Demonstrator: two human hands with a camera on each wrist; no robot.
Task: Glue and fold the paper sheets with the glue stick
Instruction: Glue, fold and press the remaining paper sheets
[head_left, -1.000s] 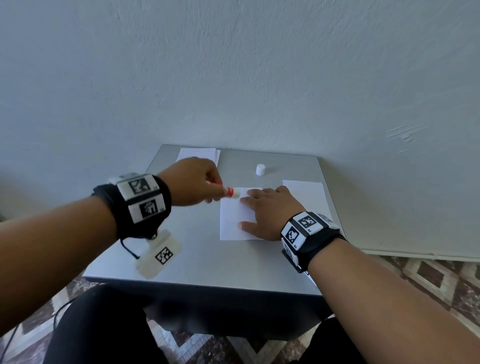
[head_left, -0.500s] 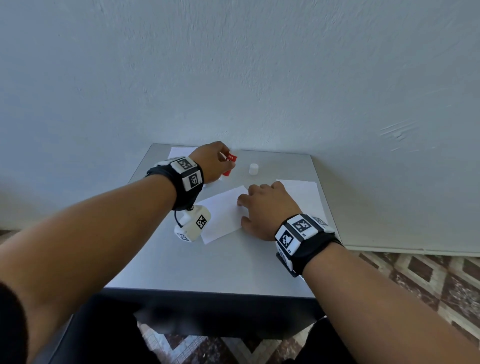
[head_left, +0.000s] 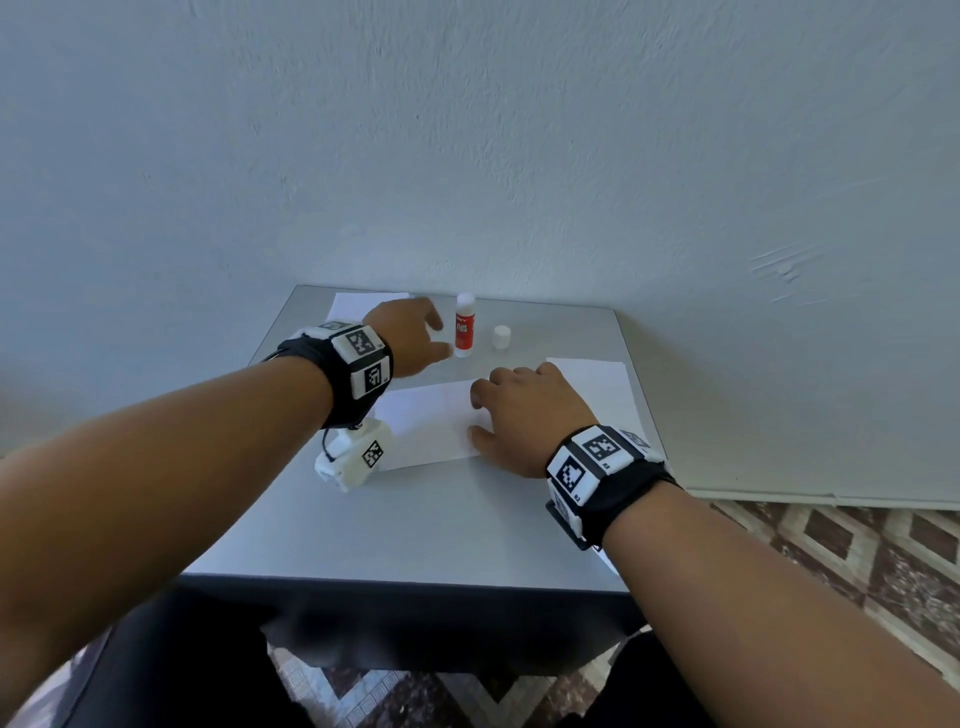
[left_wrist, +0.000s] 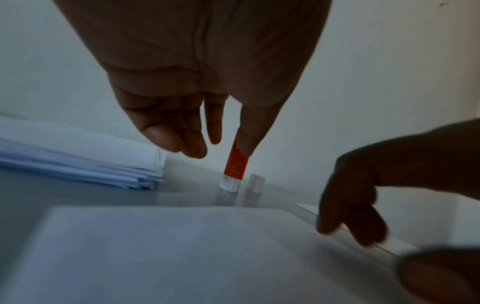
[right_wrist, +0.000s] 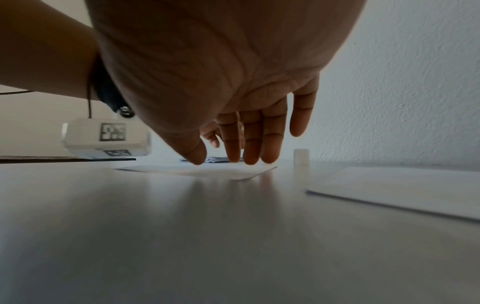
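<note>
Head cam: glue stick (head_left: 464, 326) stands upright at the desk's (head_left: 415, 530) far edge, left hand (head_left: 410, 332) just beside it, fingers loose. Right hand (head_left: 524, 415) flat on the paper sheet (head_left: 431, 426).

Left wrist: fingers (left_wrist: 192, 142) apart, holding nothing.

Right wrist: fingers (right_wrist: 250, 142) straight, tips on paper.

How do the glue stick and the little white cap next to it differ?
The glue stick is tall with a red label; the cap is short and all white. The glue stick stands closer to the left hand, the cap to its right, apart from it. The glue stick is open at its top, its cap off. Both stand upright on the table.
</note>
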